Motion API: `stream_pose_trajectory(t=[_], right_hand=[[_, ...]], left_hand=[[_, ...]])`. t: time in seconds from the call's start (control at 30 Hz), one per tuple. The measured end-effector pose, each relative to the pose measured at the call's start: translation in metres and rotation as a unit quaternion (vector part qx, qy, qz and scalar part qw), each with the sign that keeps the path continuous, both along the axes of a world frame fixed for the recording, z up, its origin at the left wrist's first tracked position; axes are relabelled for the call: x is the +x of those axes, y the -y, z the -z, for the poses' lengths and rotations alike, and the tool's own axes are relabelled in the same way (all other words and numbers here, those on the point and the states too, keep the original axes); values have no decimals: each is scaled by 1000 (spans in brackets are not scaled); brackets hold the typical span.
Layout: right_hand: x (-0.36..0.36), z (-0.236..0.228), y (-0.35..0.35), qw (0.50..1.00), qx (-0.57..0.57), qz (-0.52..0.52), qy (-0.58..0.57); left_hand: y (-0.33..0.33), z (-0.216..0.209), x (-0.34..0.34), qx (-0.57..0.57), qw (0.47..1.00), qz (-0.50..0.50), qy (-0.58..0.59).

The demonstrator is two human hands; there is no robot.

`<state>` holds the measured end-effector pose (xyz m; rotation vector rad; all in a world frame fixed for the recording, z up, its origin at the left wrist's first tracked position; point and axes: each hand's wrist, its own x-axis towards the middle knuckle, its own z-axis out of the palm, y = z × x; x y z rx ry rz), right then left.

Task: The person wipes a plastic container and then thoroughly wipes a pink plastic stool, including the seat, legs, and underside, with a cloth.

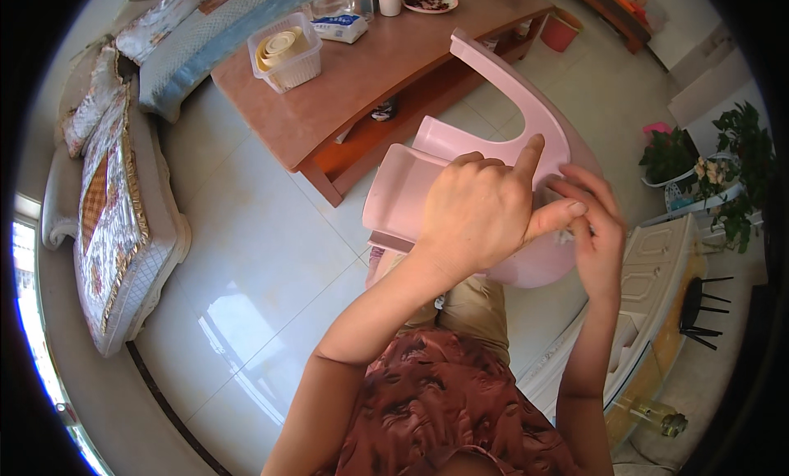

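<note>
Blue-and-white packet (339, 29) carries printing, far on the table (411, 61)! Pink plastic piece (555, 145) under the left hand (481, 205), index and thumb extended; right hand (602, 229) at its right, fingers bent, both grips unclear.

Your left hand (485, 203) is over a pink plastic item (534, 265), index finger extended, thumb reaching toward the bent fingers of your right hand (600, 233). Beyond stands a low brown table (374, 90) bearing a clear tub (294, 79) and a white-and-blue packet (339, 29); leafy plants (734, 151) are on your right.
</note>
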<state>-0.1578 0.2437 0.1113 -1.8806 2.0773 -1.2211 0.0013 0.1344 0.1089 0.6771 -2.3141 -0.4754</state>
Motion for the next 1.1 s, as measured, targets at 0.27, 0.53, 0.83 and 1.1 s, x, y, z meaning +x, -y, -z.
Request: stream_pose_trajectory(t=[0.27,0.53,0.83,1.1], right_hand=[[28,-6,25,992,-51,-91,-73],[17,-1,27,995,-54,-74,-24],[25,10,30,991,-89,-87,-41],[64,-5,49,984,-94,-145,-35]], left_hand=[[14,2,34,-135,985,-36,-99],[3,91,100,416,825,32,-380],[-24,123,38,611,548,156,-549],[-36,109,35,625,609,158,-462]])
